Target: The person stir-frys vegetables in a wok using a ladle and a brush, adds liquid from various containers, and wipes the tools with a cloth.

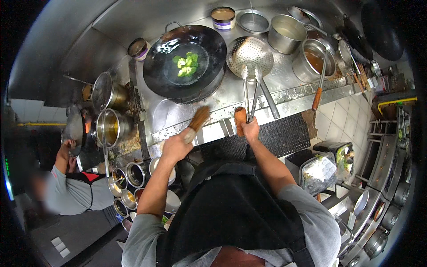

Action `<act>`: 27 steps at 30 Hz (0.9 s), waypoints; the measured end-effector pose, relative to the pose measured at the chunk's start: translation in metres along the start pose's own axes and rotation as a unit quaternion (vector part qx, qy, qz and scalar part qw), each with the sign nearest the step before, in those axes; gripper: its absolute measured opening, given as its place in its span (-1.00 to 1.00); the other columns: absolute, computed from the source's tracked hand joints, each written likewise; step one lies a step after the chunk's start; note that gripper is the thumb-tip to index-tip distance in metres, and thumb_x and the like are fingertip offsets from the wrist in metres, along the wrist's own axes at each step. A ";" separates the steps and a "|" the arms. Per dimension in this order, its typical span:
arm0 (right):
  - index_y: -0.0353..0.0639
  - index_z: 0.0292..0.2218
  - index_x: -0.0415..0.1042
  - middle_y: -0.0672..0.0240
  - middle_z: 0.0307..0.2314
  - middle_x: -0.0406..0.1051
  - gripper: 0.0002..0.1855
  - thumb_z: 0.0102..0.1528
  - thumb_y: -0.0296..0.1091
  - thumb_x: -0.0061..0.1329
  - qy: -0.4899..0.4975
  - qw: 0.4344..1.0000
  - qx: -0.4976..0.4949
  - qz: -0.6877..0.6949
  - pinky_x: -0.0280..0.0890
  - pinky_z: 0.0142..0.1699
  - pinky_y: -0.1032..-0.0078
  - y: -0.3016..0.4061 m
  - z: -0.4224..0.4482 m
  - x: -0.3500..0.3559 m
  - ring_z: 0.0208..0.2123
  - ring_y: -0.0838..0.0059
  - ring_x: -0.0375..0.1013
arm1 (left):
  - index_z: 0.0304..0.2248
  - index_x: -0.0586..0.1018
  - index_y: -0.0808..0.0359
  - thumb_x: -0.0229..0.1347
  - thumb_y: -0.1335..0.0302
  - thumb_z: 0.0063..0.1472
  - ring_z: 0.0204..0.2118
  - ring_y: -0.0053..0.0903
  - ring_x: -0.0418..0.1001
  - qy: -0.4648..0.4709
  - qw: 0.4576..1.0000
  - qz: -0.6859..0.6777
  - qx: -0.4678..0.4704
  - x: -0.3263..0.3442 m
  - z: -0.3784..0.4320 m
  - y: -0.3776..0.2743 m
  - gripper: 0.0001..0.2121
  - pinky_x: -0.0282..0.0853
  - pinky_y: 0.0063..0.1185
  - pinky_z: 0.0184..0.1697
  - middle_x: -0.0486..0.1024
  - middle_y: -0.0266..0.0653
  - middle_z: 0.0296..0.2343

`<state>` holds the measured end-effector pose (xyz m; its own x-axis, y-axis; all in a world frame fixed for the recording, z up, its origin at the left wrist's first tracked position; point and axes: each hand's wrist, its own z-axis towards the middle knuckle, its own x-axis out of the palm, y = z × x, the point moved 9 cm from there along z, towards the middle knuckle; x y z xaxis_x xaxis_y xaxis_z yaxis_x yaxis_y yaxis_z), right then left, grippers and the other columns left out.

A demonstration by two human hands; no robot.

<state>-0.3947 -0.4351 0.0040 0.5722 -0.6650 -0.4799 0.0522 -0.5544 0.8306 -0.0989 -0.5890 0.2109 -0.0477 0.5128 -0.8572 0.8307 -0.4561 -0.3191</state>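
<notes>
My left hand (176,146) grips the bound handle of a brush (200,118), its brown bristles pointing up and right over the counter's front edge. Steel tongs (254,101) are in my right hand (251,129), their tips apart above the round perforated strainer (251,53). Against that hand's left side is a rough orange-brown piece (239,121); I cannot tell what it is or whether I hold it. Beyond my hands sits a large black wok (155,78) with broccoli florets (186,64) at its bottom.
Right of the strainer stand a steel pot (283,43) and a pot of brown liquid (305,71) with a wooden-handled tool (319,90). Several sauce containers (135,175) are at lower left. Another person (78,197) works at the left. A lined bin (315,173) stands lower right.
</notes>
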 end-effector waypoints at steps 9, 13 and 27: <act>-0.28 -0.28 0.38 0.39 -0.49 0.44 -0.69 -0.06 -0.48 0.20 0.046 0.991 0.013 0.127 0.35 -0.29 0.51 0.019 -0.032 -0.074 -0.44 0.56 0.41 | -0.10 0.38 0.14 0.07 0.34 0.09 -0.28 0.02 0.55 0.013 0.998 0.044 0.040 0.060 0.118 -0.081 -0.65 0.43 -0.16 -0.18 0.58 0.09 -0.36; -0.27 -0.27 0.36 0.42 -0.48 0.42 -0.69 -0.05 -0.49 0.18 0.077 0.985 0.013 0.151 0.34 -0.28 0.50 0.004 -0.042 -0.092 -0.43 0.58 0.38 | 0.00 0.39 0.03 0.10 0.28 0.08 -0.21 0.00 0.54 0.096 0.989 0.103 -0.041 0.048 0.055 -0.003 -0.55 0.43 -0.20 -0.13 0.58 0.07 -0.29; -0.29 -0.26 0.37 0.37 -0.45 0.46 -0.68 -0.04 -0.48 0.21 0.109 0.983 0.037 0.139 0.37 -0.26 0.53 -0.010 -0.050 -0.120 -0.41 0.58 0.42 | 0.14 0.39 0.09 0.13 0.18 0.03 -0.13 -0.08 0.53 0.061 0.995 0.011 -0.075 0.041 0.013 0.042 -0.37 0.42 -0.31 -0.03 0.56 0.09 -0.20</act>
<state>-0.4231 -0.3246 0.0675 0.7187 -0.6772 -0.1575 -0.1866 -0.4060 0.8946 -0.0730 -0.5960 0.1568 0.0313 0.5920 -0.8053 0.9049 -0.3590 -0.2287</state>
